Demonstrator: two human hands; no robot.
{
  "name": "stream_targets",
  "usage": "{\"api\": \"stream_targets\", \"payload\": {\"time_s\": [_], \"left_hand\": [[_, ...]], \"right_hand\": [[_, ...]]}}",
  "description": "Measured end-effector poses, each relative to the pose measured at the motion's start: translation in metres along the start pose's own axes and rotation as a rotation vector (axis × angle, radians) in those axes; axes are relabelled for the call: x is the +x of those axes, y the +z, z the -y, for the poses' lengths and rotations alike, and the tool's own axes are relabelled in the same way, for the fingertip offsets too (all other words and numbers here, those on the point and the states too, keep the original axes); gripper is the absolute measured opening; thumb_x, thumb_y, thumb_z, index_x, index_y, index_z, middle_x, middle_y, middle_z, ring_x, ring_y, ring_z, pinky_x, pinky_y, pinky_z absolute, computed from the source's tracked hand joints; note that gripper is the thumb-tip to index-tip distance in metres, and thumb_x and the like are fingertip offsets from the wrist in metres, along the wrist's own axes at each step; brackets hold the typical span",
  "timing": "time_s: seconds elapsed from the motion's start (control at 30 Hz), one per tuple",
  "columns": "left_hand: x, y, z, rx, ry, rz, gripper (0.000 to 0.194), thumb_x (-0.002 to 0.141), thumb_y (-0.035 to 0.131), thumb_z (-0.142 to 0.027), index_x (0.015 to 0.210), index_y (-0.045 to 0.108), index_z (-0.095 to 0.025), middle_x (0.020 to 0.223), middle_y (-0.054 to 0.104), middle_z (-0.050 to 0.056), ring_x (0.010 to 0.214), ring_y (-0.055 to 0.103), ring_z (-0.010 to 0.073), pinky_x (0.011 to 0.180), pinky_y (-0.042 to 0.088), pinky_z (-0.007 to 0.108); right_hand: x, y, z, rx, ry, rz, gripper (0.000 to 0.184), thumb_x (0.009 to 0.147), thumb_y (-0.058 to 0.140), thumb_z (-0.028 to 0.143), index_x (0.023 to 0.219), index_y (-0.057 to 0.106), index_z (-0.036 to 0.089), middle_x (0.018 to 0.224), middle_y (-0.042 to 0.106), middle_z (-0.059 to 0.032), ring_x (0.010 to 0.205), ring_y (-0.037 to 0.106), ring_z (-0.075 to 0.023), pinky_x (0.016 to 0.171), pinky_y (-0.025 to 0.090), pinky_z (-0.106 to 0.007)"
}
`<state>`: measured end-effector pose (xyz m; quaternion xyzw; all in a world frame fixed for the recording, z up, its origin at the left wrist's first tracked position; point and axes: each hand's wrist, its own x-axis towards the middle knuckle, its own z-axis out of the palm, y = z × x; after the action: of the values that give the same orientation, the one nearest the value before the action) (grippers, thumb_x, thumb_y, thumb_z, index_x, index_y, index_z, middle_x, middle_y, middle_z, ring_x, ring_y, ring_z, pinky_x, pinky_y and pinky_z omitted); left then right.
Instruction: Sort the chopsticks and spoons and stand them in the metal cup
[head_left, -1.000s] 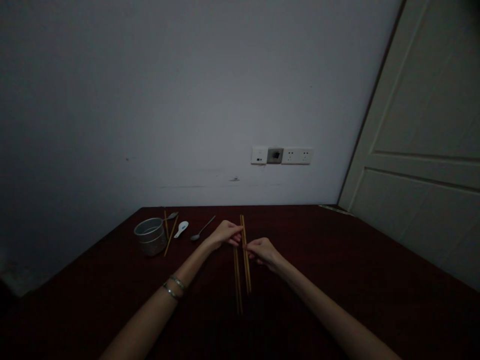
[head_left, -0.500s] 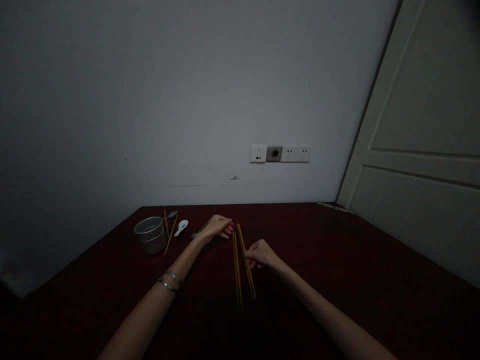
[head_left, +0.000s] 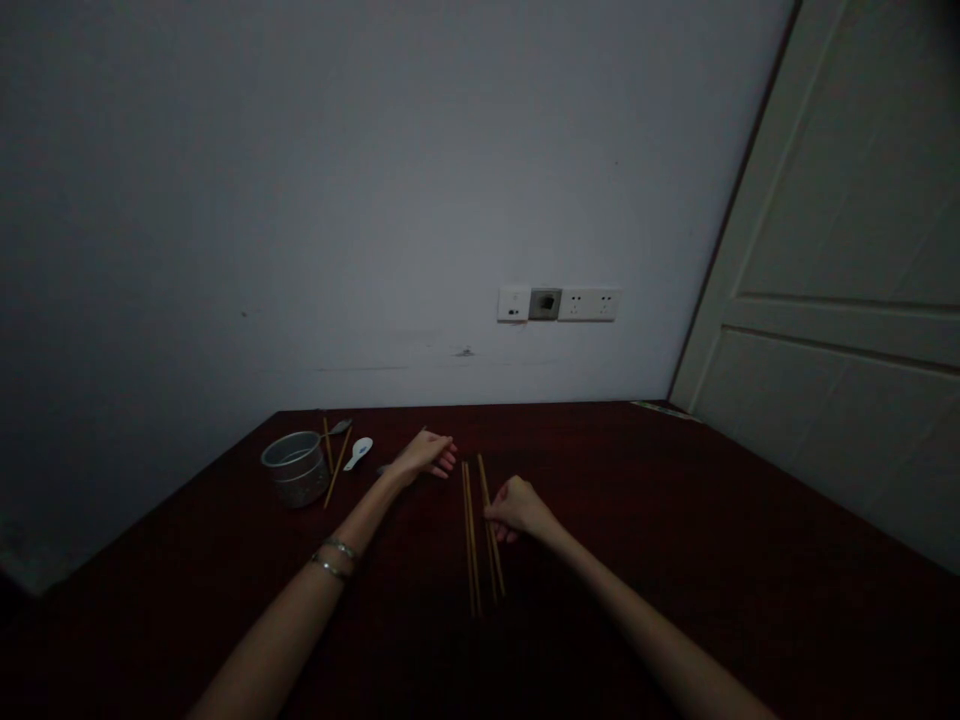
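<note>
While empty, left hand (head_left: 425,454) in a loose curl, right hand (head_left: 519,508) with fingers (head_left: 493,513) pinched on a chopstick pair (head_left: 484,482)

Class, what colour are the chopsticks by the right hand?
The chopsticks look yellowish brown in the head view.

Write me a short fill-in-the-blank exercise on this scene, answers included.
1. The right hand touches a wooden ____.
2. In the picture, the left hand is to the ____ of the white spoon.
3. The metal cup stands to the ____ of that spoon.
4. ____ bracelets circle the left forearm.

Missing words: chopstick; right; left; two.
</note>
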<state>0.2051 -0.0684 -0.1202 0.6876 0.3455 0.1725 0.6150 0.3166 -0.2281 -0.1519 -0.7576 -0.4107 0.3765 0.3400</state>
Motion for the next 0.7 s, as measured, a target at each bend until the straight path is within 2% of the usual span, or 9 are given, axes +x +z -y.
{"api": "stream_targets", "payload": {"time_s": [0.3, 0.47, 0.7], "left_hand": [[-0.0041, 0.0026, -0.0003, -0.002, -0.012, 0.034, 0.033, 0.081, 0.045, -0.041, 0.072, 0.056, -0.011, 0.058, 0.060, 0.005, 0.051, 0.056, 0.0127, 0.055, 0.048, 0.028], [-0.0053, 0.0017, 0.0007, -0.017, -0.003, 0.043, 0.038, 0.079, 0.046, -0.047, 0.073, 0.056, -0.011, 0.058, 0.060, 0.005, 0.051, 0.056, 0.0131, 0.055, 0.047, 0.028], [-0.0026, 0.0005, 0.0034, -0.006, -0.014, 0.068, 0.037, 0.084, 0.039, -0.041, 0.075, 0.054, -0.009, 0.058, 0.059, 0.005, 0.051, 0.057, 0.0138, 0.054, 0.048, 0.030]], "right_hand": [[-0.0058, -0.0044, -0.0004, 0.000, -0.015, -0.004, 0.027, 0.069, 0.062, 0.014, 0.045, 0.049, 0.015, 0.036, 0.054, 0.0015, 0.033, 0.053, -0.0108, 0.031, 0.044, -0.019], [-0.0078, -0.0063, 0.0004, -0.014, -0.020, 0.003, 0.028, 0.070, 0.061, 0.015, 0.044, 0.050, 0.014, 0.037, 0.055, 0.0005, 0.034, 0.055, -0.0110, 0.031, 0.045, -0.019], [-0.0081, -0.0074, 0.0018, -0.053, -0.007, 0.019, 0.031, 0.071, 0.062, 0.017, 0.042, 0.050, 0.014, 0.037, 0.055, -0.0001, 0.034, 0.055, -0.0113, 0.033, 0.047, -0.020]]}}
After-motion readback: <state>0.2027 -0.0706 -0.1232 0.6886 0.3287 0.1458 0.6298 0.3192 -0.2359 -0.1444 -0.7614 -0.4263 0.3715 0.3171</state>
